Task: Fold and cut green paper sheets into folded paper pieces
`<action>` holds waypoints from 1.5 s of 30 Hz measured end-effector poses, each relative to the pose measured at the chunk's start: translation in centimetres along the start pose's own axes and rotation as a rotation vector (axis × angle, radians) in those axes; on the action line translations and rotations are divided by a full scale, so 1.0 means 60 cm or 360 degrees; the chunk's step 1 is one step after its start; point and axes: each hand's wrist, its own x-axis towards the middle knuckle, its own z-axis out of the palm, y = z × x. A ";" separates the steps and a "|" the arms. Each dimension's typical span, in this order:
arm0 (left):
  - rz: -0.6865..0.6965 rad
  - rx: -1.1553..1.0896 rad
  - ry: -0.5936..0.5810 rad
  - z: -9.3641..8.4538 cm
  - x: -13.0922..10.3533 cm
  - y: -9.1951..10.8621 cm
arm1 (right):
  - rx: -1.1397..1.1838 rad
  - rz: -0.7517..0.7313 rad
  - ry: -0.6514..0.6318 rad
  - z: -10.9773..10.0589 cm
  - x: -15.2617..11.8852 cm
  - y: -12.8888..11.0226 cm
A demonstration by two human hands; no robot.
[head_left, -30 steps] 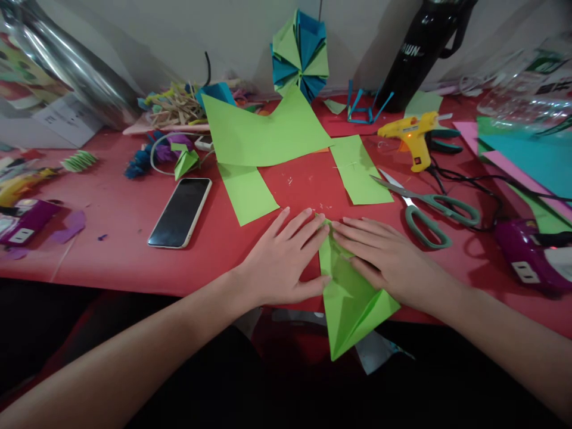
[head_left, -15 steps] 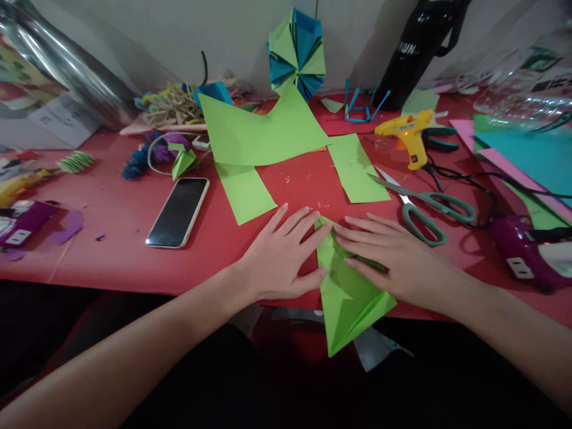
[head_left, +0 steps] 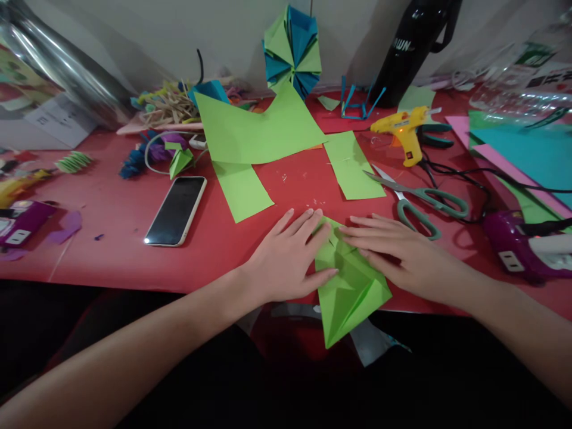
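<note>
Our left hand (head_left: 290, 256) lies flat, fingers parted, on the left edge of the folded green paper (head_left: 342, 292), which sits between it and our right hand (head_left: 397, 253), its fingers stretched over the opposite edge. Just beyond the right hand lie parted scissors (head_left: 403, 190), then a yellow glue gun (head_left: 407, 134); a smartphone (head_left: 176, 211) lies left of the left hand. Our fingers hide parts of the paper's sides; far right of the right hand, the frame cuts off a clear plastic bottle (head_left: 531, 86).
</note>
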 end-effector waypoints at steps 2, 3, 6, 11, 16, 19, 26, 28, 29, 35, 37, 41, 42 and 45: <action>0.0013 0.0013 -0.0001 -0.001 0.000 0.003 | -0.0001 -0.0019 0.0042 0.005 0.002 0.003; 0.0026 0.0022 0.0005 -0.002 0.001 0.003 | -0.0007 -0.0035 0.0055 0.007 0.003 0.004; 0.0081 0.0029 0.0020 -0.004 0.002 0.005 | -0.0042 -0.0062 0.0098 0.009 0.004 0.010; 0.0121 -0.0050 0.0007 0.000 -0.002 -0.004 | -0.0114 -0.0116 0.0156 0.000 -0.001 0.019; 0.0275 -0.0119 -0.0079 -0.005 0.005 -0.030 | -0.0198 -0.0324 0.0081 -0.003 -0.001 0.016; 0.0290 -0.0046 -0.0107 -0.011 0.017 -0.047 | -0.0216 -0.0343 0.0079 0.000 0.004 0.008; 0.0263 -0.0058 0.0615 -0.052 0.004 -0.020 | -0.0256 -0.0061 0.0194 0.016 0.011 -0.034; 0.0351 -0.0109 0.0739 -0.072 -0.016 0.003 | -0.0256 0.0022 0.0213 0.022 0.011 -0.047; 0.0415 -0.0113 0.0757 -0.080 -0.026 0.014 | -0.0252 0.0062 0.0220 0.024 0.011 -0.053; 0.0142 0.0215 0.0282 -0.067 -0.067 0.047 | -0.0145 0.0272 0.0246 0.022 0.011 -0.076; 0.0093 0.0256 0.0216 -0.051 -0.070 0.047 | -0.0002 0.0316 0.0212 0.015 0.010 -0.076; 0.0009 0.0253 0.0175 -0.031 -0.074 0.043 | 0.0167 0.0365 0.0143 0.002 0.008 -0.063; -0.0006 0.0239 0.0156 -0.028 -0.075 0.043 | 0.0157 0.0386 0.0147 0.001 0.007 -0.060; -0.0042 0.0211 0.0097 -0.024 -0.082 0.040 | 0.0098 0.0458 0.0110 0.002 0.006 -0.052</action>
